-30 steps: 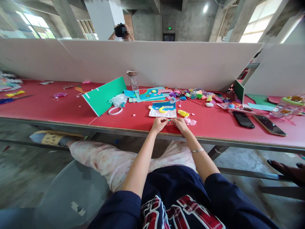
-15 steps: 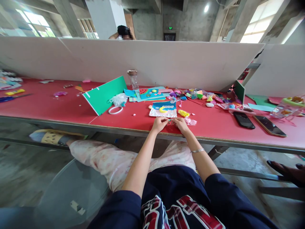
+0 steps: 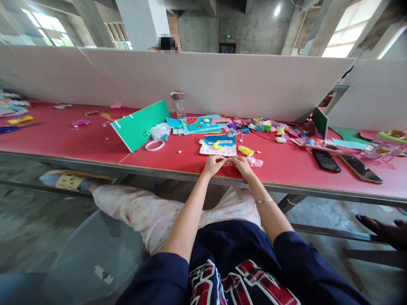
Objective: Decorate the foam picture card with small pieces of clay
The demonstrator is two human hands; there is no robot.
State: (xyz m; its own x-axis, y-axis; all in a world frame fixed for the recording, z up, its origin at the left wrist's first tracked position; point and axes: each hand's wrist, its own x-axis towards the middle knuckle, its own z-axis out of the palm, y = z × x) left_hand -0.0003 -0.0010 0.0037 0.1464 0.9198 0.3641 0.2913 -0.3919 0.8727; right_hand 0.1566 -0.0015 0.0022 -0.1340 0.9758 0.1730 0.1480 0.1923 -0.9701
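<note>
At the table's near edge, my left hand [image 3: 214,164] and my right hand [image 3: 241,165] meet with fingertips pinched together. Between them shows a small green piece of modelling clay [image 3: 227,160], mostly covered by the fingers. Just beyond lies a blue and white clay picture [image 3: 219,145] with a yellow crescent moon [image 3: 218,145] on it. To its right is a yellow clay packet [image 3: 246,150], and a pink clay packet [image 3: 254,161] rests close beside my right hand.
A green board [image 3: 143,126] leans at left, near a white ring [image 3: 154,145] and a glass bottle [image 3: 178,105]. Colourful clay packets [image 3: 269,127] and paper sheets lie along the partition [image 3: 203,80]. Two phones [image 3: 361,168] lie at right. A grey bin [image 3: 98,254] stands below.
My hands keep nearly the same pinched pose around the green clay. The view has shifted very slightly. Behind the partition, the person's raised arms have lowered.
</note>
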